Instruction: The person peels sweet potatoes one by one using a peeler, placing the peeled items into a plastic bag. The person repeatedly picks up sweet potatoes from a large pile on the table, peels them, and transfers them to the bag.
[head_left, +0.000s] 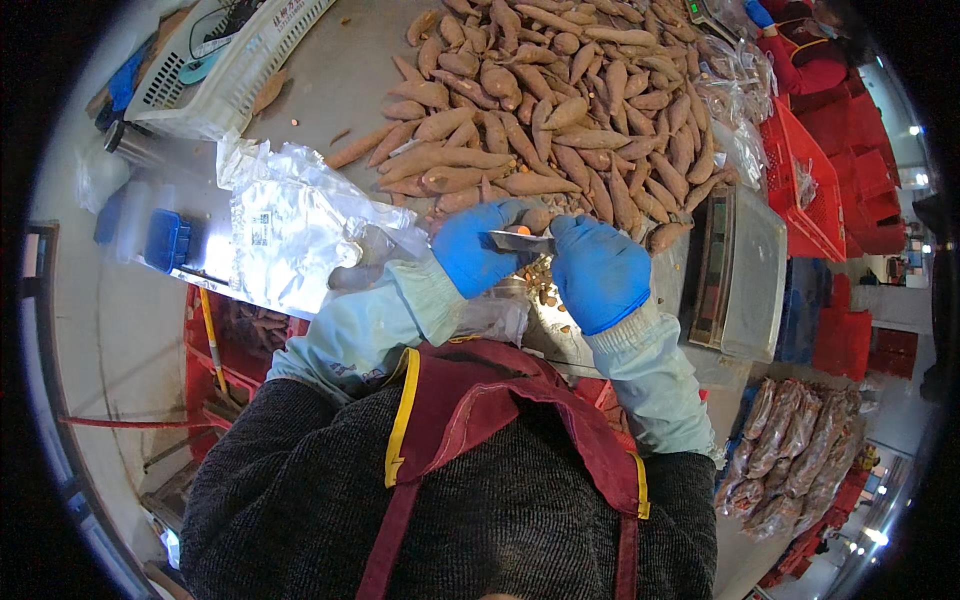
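Observation:
Both hands wear blue gloves and meet at the near edge of a large heap of sweet potatoes (517, 112). My left hand (480, 249) is closed around a sweet potato mostly hidden by the fingers; an orange cut face (517, 229) shows at its end. A small knife (516, 241) is gripped in my right hand (602, 271), its handle covered by the glove. The blade points left, across to the left hand, close to the cut face. Below the hands, small trimmed bits (546, 289) lie scattered on the metal table (341, 67).
Silvery plastic bags (289, 217) cover the table at left, beside a blue container (166, 240). A white plastic crate (225, 82) stands at the upper left. Right of the heap is a weighing scale (754, 274). Red crates (802, 180) and another person's red sleeve (806, 67) appear beyond.

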